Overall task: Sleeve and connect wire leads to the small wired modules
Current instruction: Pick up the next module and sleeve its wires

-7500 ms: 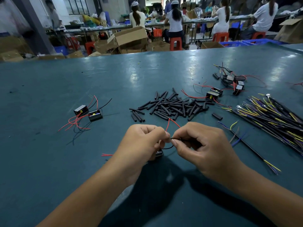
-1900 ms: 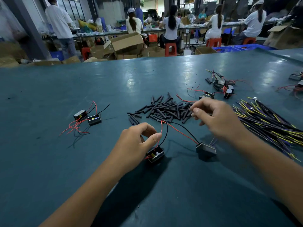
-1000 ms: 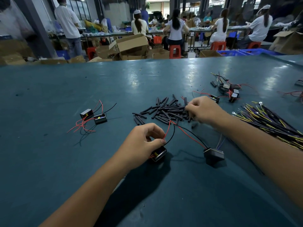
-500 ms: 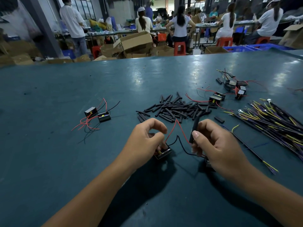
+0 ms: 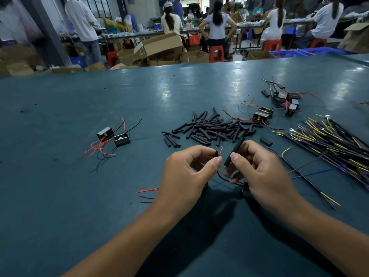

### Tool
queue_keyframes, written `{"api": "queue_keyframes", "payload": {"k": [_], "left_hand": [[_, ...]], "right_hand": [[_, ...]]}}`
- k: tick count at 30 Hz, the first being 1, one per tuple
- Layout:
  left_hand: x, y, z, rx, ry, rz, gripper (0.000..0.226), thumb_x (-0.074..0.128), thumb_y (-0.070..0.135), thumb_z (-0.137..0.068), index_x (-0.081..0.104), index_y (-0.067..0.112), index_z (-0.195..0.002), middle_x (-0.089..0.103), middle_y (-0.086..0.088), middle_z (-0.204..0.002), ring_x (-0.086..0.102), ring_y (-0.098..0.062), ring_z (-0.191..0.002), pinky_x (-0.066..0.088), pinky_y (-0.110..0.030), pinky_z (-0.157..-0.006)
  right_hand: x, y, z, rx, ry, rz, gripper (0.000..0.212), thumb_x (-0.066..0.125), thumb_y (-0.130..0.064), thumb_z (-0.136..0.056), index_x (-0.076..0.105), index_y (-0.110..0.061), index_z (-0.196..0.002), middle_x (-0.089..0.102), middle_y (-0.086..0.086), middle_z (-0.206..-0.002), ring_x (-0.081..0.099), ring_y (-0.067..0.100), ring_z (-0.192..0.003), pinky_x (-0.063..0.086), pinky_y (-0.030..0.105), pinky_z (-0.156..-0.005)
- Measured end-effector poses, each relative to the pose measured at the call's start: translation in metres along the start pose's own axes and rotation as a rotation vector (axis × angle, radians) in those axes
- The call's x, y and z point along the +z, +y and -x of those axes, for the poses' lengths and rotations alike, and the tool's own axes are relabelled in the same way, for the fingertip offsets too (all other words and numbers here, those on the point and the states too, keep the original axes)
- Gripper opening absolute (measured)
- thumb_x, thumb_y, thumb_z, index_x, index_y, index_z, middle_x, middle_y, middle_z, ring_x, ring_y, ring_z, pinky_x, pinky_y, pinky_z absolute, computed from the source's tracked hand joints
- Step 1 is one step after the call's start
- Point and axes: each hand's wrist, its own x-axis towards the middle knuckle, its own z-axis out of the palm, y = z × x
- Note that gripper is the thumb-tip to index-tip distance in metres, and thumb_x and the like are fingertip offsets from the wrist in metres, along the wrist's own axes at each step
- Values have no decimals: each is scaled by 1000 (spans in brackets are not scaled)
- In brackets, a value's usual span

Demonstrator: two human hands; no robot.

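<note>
Black sleeve [image 5: 233,151] pinched in right hand [image 5: 261,172] fingers, left hand [image 5: 186,176] fingers clamped on wire leads [image 5: 219,151].

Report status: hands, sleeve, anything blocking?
Left hand pinches wire ends. Right hand holds sleeve, not yet on. Nothing between them.

Bare teal desk [image 5: 60,196] lies open at seven to nine o'clock of the hands, and at six o'clock near the forearms. A heap of black sleeve tubes [image 5: 211,128] blocks twelve o'clock, just beyond the fingers. A bundle of yellow and purple wire leads [image 5: 335,144] fills two to three o'clock. Two small wired modules [image 5: 113,135] with red leads sit at ten o'clock, well apart.
</note>
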Motion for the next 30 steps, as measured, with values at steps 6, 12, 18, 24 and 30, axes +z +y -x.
{"api": "queue_keyframes", "payload": {"k": [6, 12, 18, 24, 30], "left_hand": [[6, 4, 9, 43, -26, 2, 5, 74, 18, -92, 77, 19, -95, 73, 5, -78, 65, -18, -67, 58, -34, -62], [7, 1, 10, 69, -39, -1, 11, 76, 19, -90, 76, 28, -94, 73, 12, -81, 65, -13, -67, 59, -33, -61], [6, -2, 11, 95, -48, -39, 10, 76, 19, -90, 77, 25, -98, 73, 15, -83, 66, -10, -67, 58, -27, -61], [6, -2, 10, 113, -46, -44, 12, 76, 18, -89, 77, 25, -99, 74, 14, -86, 69, -16, -74, 60, -33, -65], [5, -2, 10, 120, -48, -26, 10, 76, 19, -90, 77, 27, -97, 73, 9, -79, 66, -15, -65, 57, -31, -59]], "right_hand": [[-8, -6, -10, -15, 58, -217, 13, 53, 3, -97, 60, 0, -86, 63, 12, -72, 63, 19, -66, 53, 27, -53], [-13, -16, -15, 19, 79, -386, 7, 56, 2, -93, 60, -1, -89, 61, 15, -75, 59, 16, -63, 47, 24, -48], [-10, -16, -11, -19, 23, -317, 8, 61, -3, -91, 62, 4, -94, 67, 14, -77, 59, 15, -60, 45, 24, -46], [-9, -14, -10, -2, -9, -265, 6, 64, -5, -90, 65, 0, -90, 63, 6, -60, 54, 13, -51, 43, 22, -45], [-8, -14, -7, 16, -28, -291, 3, 64, -3, -90, 65, -4, -88, 60, 7, -58, 55, 13, -52, 42, 21, -45]]}}
